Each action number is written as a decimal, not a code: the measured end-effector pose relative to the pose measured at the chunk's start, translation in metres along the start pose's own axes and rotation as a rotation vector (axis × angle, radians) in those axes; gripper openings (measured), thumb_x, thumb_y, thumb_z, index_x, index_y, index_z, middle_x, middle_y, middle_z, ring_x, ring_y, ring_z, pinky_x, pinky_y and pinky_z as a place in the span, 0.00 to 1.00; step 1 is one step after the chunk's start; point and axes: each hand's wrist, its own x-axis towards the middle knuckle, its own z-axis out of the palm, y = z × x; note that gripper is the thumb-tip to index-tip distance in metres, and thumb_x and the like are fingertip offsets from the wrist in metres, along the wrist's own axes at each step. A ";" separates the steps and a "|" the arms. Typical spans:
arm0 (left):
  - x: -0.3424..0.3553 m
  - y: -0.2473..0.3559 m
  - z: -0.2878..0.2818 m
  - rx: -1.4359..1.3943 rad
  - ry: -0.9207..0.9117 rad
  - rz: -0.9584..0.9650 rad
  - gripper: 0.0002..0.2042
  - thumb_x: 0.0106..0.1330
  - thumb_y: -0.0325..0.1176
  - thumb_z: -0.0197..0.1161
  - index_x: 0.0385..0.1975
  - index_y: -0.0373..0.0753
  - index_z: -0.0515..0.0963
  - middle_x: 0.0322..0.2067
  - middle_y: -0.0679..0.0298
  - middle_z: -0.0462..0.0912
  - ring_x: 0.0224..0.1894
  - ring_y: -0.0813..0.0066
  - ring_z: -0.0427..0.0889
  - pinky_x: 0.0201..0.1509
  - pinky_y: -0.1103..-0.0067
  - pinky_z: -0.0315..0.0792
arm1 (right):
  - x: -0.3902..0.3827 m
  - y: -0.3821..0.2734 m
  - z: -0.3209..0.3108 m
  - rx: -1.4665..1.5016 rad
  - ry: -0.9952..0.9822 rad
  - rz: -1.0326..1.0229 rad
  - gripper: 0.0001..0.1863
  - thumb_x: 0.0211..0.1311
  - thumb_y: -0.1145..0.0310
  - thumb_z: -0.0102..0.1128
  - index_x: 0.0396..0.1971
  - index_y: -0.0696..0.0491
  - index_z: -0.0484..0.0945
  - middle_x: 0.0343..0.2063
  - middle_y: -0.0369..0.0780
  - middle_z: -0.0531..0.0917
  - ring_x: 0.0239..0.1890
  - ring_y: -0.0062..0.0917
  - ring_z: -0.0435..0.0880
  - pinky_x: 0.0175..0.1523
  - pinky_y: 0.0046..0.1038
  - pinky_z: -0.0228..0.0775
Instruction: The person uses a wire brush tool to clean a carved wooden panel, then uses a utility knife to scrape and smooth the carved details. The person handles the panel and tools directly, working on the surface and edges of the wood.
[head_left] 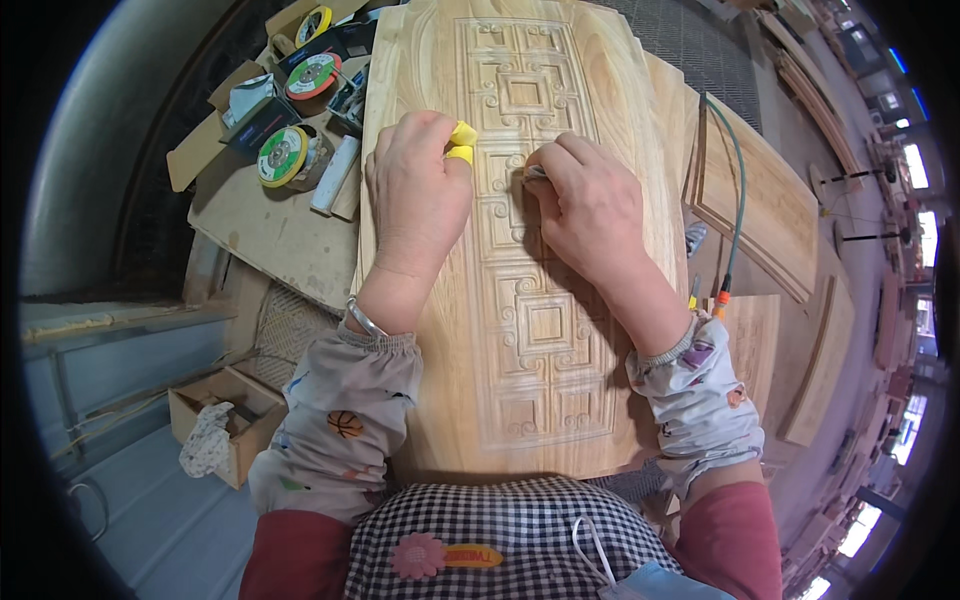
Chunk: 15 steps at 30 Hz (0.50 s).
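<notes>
Under both hands lies a pale wooden panel [430, 430] carved with a column of square fretwork and scrolls. My left hand [420, 190] is at the panel's left side, beside the carving, its fingers curled in. Yellow wrapping covers the tips of its thumb and forefinger; whatever is between them is hidden. Over the carved column, my right hand [590, 205] is closed, pinching a small grey folded piece [536, 172] against the carving. Its exact kind is too small to tell.
Sanding discs [283, 157] on tools and open cardboard boxes [200, 150] crowd the bench at upper left. A green hose [741, 180] with an orange fitting runs along the right, near more wooden panels [770, 220]. A small wooden box [240, 440] stands lower left.
</notes>
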 end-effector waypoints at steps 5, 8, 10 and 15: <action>0.004 -0.001 -0.001 -0.187 0.058 -0.077 0.12 0.61 0.22 0.57 0.44 0.36 0.82 0.42 0.56 0.85 0.48 0.53 0.81 0.56 0.63 0.74 | 0.009 0.011 0.003 0.043 0.366 0.007 0.07 0.53 0.80 0.66 0.29 0.51 0.79 0.29 0.39 0.81 0.32 0.36 0.83 0.36 0.35 0.75; 0.002 -0.002 -0.002 -0.398 0.003 -0.158 0.13 0.70 0.24 0.56 0.51 0.33 0.82 0.43 0.58 0.87 0.46 0.66 0.83 0.52 0.73 0.76 | 0.006 0.010 -0.005 0.199 0.414 0.230 0.06 0.59 0.78 0.68 0.34 0.51 0.83 0.31 0.39 0.84 0.33 0.34 0.85 0.37 0.33 0.76; -0.008 0.020 -0.012 -0.712 -0.237 -0.225 0.14 0.78 0.28 0.58 0.57 0.32 0.81 0.49 0.63 0.86 0.51 0.78 0.82 0.57 0.79 0.75 | 0.001 -0.003 -0.013 0.269 0.380 0.312 0.05 0.61 0.77 0.68 0.36 0.53 0.84 0.32 0.40 0.85 0.33 0.35 0.86 0.38 0.32 0.78; -0.053 0.061 -0.038 -0.932 -0.286 -0.096 0.19 0.77 0.35 0.58 0.60 0.28 0.77 0.48 0.55 0.85 0.51 0.73 0.84 0.55 0.77 0.76 | -0.014 -0.049 -0.021 0.376 0.440 0.360 0.05 0.64 0.77 0.65 0.39 0.55 0.84 0.33 0.43 0.84 0.33 0.38 0.86 0.39 0.34 0.79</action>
